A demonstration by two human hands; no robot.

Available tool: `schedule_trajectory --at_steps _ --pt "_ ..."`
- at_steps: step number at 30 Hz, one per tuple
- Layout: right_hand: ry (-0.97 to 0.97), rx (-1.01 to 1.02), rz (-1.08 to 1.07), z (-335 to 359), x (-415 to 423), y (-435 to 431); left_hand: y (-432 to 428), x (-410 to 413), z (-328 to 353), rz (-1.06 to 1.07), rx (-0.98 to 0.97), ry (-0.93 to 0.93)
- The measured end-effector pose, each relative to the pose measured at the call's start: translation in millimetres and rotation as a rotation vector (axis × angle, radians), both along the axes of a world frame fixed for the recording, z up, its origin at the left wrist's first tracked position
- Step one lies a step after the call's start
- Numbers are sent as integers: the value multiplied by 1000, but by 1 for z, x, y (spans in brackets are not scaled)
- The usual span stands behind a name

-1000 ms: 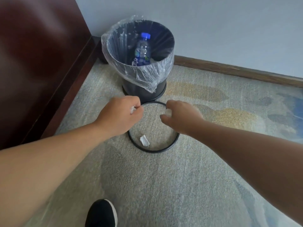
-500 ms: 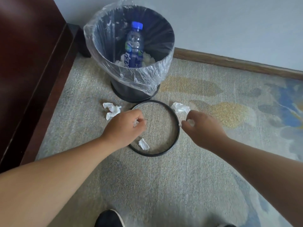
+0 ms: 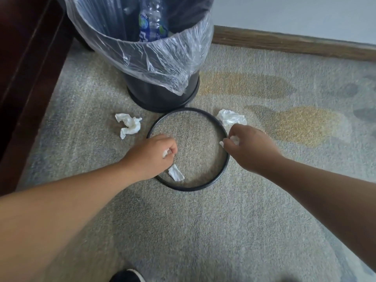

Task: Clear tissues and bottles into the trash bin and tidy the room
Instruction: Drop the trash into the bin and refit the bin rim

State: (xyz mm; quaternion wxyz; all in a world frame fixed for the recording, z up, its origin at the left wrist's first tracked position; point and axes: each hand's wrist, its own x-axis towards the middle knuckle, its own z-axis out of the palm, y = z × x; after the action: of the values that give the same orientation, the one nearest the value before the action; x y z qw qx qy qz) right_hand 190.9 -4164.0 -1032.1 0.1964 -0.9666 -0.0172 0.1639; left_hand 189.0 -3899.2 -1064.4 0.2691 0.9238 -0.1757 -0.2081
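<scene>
A: Left hand [image 3: 154,157], grip?
B: Fingers are curled tight, over the left arc of the black ring [image 3: 191,189]. A bit of white, the left wad [image 3: 165,153], shows between thumb and fingers. The rest is hidden in the fist. The hand is clamped on it.

A: Right hand [image 3: 250,147]?
B: It is over the ring's right arc, with the fingers curled round the right wad [image 3: 234,139]. Only the wad's top and one corner show. I cannot tell whether the fingers also touch the ring.

A: Loose tissues?
B: Three on the carpet [image 3: 203,231].
- The twisted tissue [image 3: 129,125] lies left of the ring, apart from it.
- The crumpled tissue [image 3: 231,117] lies at the ring's upper right, against or just beside the rim. The right hand covers its near edge.
- The flat scrap [image 3: 176,173] lies inside the ring near the front arc, just below the left hand.

A: Bin?
B: The trash bin [image 3: 162,92] is black and upright, just behind the ring. A clear liner [image 3: 158,58] is draped over its rim. The frame edge cuts off the far rim. A bottle [image 3: 152,25] stands inside with its top out of frame. Its label is blue and green, and the print is unreadable. The near wall hides the bin's floor.

A: Margins?
B: There is dark wooden furniture [image 3: 24,58] at left, out of focus. A baseboard [image 3: 284,42] runs along the wall at upper right. Only the toe of a dark shoe [image 3: 126,276] shows at the bottom edge. Both forearms are blurred.
</scene>
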Motion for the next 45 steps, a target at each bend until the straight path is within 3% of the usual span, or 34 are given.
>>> schedule_trajectory --at_steps 6,18,28,34,45 --pt "-4 6 2 -6 -3 -2 -13 -5 -23 -276 269 62" --pt "5 23 -14 -11 -5 -8 -24 -10 -44 -391 341 31" --pt "-13 32 -17 -13 1 -11 -17 -6 -19 -101 173 32" --pt "-47 7 -31 -8 9 -10 -12 2 6 151 -39 -19" --pt "-213 125 8 45 34 32 -8 22 67 240 -274 -211"
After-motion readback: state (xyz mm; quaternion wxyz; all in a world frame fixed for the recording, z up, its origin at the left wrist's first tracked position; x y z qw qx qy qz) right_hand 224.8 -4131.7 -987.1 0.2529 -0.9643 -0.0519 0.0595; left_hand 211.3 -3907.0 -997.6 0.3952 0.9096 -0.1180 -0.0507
